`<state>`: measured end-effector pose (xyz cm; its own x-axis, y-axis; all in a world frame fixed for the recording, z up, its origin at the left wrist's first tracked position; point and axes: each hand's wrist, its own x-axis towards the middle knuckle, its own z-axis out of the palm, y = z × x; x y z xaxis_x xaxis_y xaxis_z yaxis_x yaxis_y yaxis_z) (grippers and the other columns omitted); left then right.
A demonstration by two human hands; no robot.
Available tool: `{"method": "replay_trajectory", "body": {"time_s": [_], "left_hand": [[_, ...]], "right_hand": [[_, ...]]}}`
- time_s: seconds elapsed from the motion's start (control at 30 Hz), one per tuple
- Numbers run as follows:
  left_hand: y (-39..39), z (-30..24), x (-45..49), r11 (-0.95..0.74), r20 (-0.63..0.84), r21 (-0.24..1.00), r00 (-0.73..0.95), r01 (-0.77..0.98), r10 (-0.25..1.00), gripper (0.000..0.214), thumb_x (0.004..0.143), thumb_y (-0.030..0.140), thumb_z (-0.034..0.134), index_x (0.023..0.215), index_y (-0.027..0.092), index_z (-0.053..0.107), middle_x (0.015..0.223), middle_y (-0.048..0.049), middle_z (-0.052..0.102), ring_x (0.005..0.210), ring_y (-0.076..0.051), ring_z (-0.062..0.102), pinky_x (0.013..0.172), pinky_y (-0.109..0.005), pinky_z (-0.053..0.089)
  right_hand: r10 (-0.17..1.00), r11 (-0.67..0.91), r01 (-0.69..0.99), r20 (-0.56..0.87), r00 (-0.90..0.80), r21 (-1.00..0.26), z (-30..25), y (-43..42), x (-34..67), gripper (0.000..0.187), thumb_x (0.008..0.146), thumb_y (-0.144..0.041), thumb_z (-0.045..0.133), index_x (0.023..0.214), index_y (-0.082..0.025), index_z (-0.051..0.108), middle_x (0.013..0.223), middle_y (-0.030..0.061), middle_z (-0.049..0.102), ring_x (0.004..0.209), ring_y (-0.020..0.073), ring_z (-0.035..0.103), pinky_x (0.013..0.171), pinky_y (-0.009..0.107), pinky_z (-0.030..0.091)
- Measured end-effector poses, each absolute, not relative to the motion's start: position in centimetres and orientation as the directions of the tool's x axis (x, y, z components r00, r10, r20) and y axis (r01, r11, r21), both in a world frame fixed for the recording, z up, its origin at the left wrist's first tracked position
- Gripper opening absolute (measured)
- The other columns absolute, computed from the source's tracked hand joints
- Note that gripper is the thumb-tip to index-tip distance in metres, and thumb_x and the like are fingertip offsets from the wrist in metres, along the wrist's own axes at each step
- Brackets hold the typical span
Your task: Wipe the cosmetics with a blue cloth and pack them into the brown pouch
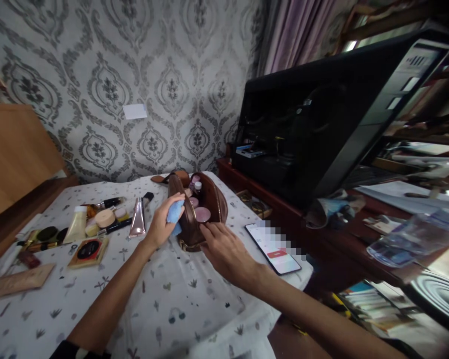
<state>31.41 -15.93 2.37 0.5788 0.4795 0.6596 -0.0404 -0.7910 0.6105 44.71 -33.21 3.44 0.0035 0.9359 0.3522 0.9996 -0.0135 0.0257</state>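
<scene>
A brown zip bag (219, 197) lies unzipped on the patterned cloth, its mouth facing up. Inside it are pink round-lidded containers (202, 215) and a small white-capped bottle (198, 186). My left hand (160, 223) is closed around a light blue cloth (175, 211) and rests against the bag's left side. At the near end of the opening, my right hand (226, 252) grips the bag's rim, its fingers bent and the fingertips partly hidden. Just left of my left hand is a silvery pink tube (137, 219).
Several cosmetics lie to the left, among them a cream tube (77, 224), a round beige jar (105, 218), a square compact (88, 251) and a beige tube (18, 281). A lit phone (273, 249) lies at the right edge. Beyond it stands a black computer case (322, 119).
</scene>
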Motion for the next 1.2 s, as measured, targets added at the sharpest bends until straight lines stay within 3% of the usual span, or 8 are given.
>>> {"method": "replay_trajectory", "body": {"time_s": [0.17, 0.3, 0.43, 0.57, 0.83, 1.07, 1.2], "left_hand": [[-16.2, 1.3, 29.8, -0.835, 0.662, 0.548, 0.589, 0.042, 0.464, 0.034, 0.096, 0.028, 0.052, 0.129, 0.022, 0.057, 0.14, -0.0126, 0.061, 0.132, -0.026, 0.057, 0.115, -0.045, 0.042], [-15.7, -0.6, 27.2, -0.845, 0.632, 0.517, 0.604, 0.138, 0.486, 0.04, 0.088, 0.016, 0.049, 0.126, 0.021, 0.059, 0.122, -0.0101, 0.068, 0.116, -0.025, 0.063, 0.103, -0.041, 0.05], [-15.0, -2.4, 24.0, -0.82, 0.572, 0.513, 0.611, 0.255, 0.548, 0.042, 0.08, 0.011, 0.048, 0.117, 0.021, 0.063, 0.113, -0.0083, 0.069, 0.107, -0.025, 0.064, 0.097, -0.04, 0.051], [-14.5, -3.5, 21.0, -0.766, 0.536, 0.533, 0.557, 0.36, 0.635, 0.048, 0.075, 0.009, 0.047, 0.117, 0.022, 0.064, 0.112, -0.0072, 0.068, 0.105, -0.025, 0.064, 0.094, -0.038, 0.051], [-13.2, -4.6, 18.1, -0.702, 0.502, 0.491, 0.491, 0.516, 0.712, 0.049, 0.07, 0.006, 0.046, 0.113, 0.021, 0.063, 0.11, -0.0073, 0.066, 0.107, -0.024, 0.061, 0.094, -0.039, 0.05], [-13.3, -3.1, 17.7, -0.615, 0.358, 0.227, 0.523, 0.755, 0.774, 0.042, 0.077, 0.004, 0.05, 0.113, 0.022, 0.062, 0.113, -0.0082, 0.064, 0.113, -0.025, 0.058, 0.094, -0.037, 0.05], [-12.5, -1.9, 16.2, -0.417, 0.344, 0.095, 0.363, 0.904, 0.866, 0.041, 0.08, 0.008, 0.054, 0.119, 0.019, 0.06, 0.123, -0.0131, 0.063, 0.121, -0.031, 0.055, 0.093, -0.041, 0.051]], "right_hand": [[0.847, 0.079, 0.997, 0.526, -0.075, 0.015, 1.1, -34.0, 45.0, 0.045, 0.091, -0.016, 0.055, 0.136, -0.008, 0.054, 0.127, 0.022, 0.066, 0.121, 0.0334, 0.061, 0.103, 0.051, 0.052], [0.77, 0.19, 0.981, 0.626, -0.121, -0.044, 1.3, -34.1, 44.1, 0.043, 0.094, -0.014, 0.049, 0.137, -0.011, 0.051, 0.122, 0.0177, 0.07, 0.117, 0.0299, 0.064, 0.103, 0.05, 0.051], [0.722, 0.347, 0.929, 0.668, -0.178, -0.128, 1.1, -33.3, 42.2, 0.033, 0.099, -0.013, 0.044, 0.129, -0.016, 0.057, 0.107, 0.013, 0.073, 0.101, 0.0246, 0.068, 0.089, 0.041, 0.056], [0.791, 0.406, 0.868, 0.586, -0.177, -0.285, -0.4, -31.0, 39.8, 0.033, 0.099, -0.015, 0.044, 0.127, -0.017, 0.061, 0.091, 0.0091, 0.074, 0.083, 0.0214, 0.07, 0.077, 0.034, 0.057], [0.952, 0.29, 0.694, 0.273, -0.139, -0.659, -1.5, -24.9, 35.1, 0.034, 0.098, -0.027, 0.047, 0.129, -0.02, 0.062, 0.061, -0.0026, 0.066, 0.057, 0.0167, 0.064, 0.067, 0.028, 0.05], [0.978, 0.2, 0.406, 0.207, -0.027, -0.892, -4.2, -20.0, 32.4, 0.031, 0.092, -0.028, 0.047, 0.116, -0.015, 0.061, 0.06, -0.0027, 0.064, 0.056, 0.0146, 0.059, 0.061, 0.025, 0.045], [0.983, 0.167, 0.322, 0.183, 0.022, -0.932, -5.9, -19.6, 32.4, 0.031, 0.09, -0.03, 0.046, 0.113, -0.015, 0.061, 0.058, -0.0032, 0.062, 0.054, 0.0142, 0.056, 0.058, 0.024, 0.042]]}}
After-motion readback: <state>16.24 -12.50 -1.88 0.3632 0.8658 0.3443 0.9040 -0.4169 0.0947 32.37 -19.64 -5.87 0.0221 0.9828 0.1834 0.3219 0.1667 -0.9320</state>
